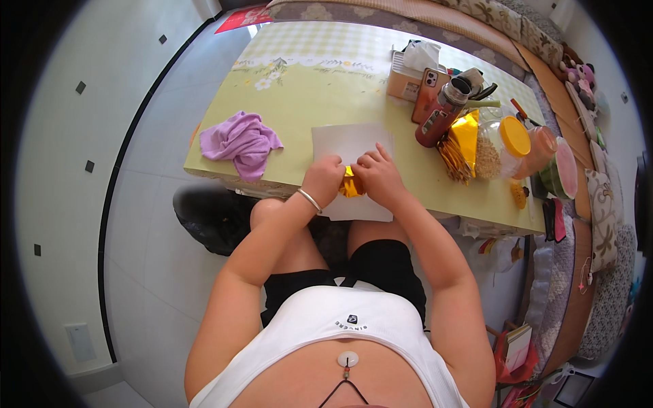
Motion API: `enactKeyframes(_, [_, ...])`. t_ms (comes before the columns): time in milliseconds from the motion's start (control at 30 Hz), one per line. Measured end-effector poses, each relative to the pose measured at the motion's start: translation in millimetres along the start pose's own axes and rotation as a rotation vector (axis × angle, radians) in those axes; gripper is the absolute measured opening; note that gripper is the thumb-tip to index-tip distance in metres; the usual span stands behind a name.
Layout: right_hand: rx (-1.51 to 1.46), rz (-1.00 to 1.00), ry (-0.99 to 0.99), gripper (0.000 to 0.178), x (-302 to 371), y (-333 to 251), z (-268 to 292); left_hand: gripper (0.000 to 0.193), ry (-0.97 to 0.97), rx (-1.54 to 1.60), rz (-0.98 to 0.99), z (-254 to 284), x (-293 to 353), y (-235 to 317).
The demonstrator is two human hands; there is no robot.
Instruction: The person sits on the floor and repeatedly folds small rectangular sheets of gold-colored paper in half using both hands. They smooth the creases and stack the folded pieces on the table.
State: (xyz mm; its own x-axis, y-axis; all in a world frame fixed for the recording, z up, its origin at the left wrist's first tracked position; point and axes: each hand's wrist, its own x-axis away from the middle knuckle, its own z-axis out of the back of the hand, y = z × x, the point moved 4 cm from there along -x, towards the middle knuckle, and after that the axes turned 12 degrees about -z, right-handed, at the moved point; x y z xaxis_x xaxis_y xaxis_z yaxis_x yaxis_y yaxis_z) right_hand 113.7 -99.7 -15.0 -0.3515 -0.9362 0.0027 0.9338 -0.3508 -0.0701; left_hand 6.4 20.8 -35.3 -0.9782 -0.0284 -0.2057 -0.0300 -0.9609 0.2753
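Between my two hands is a small piece of shiny gold foil paper (pixel 351 185), creased and catching the light. My left hand (pixel 324 181), with a bracelet at the wrist, closes its fingers on the foil's left side. On the other side my right hand (pixel 379 178) grips the foil, its thumb and fingers bent in. Both hands are over a white paper sheet (pixel 343 139), which lies on the table and hangs past its near edge. The fingers partly hide the foil, so its full shape is not visible.
On the yellow-green table (pixel 306 95), a purple cloth (pixel 241 144) lies crumpled at the left. At the right stand a tissue box (pixel 403 85), a phone (pixel 430 94), a dark red bottle (pixel 439 119), gold foil sheets (pixel 464 139), a yellow-lidded jar (pixel 515 136) and a cut watermelon (pixel 563 170).
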Motion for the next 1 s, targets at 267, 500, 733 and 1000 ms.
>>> enactKeyframes(267, [-0.213, -0.115, 0.128, 0.060, 50, 40, -39, 0.049, 0.223, -0.267, -0.189, -15, 52, 10])
enactKeyframes(500, [-0.282, -0.134, 0.229, 0.059, 49, 37, -38, 0.055, 0.222, -0.306, -0.146, 1, 46, 39])
enactKeyframes(733, [-0.356, -0.121, 0.231, 0.066, 49, 32, -31, 0.052, 0.345, -0.115, -0.106, -1, 43, 23])
enactKeyframes(1000, [-0.533, -0.123, 0.379, 0.051, 44, 36, -19, 0.021, 0.365, 0.024, 0.049, 9, 35, -4])
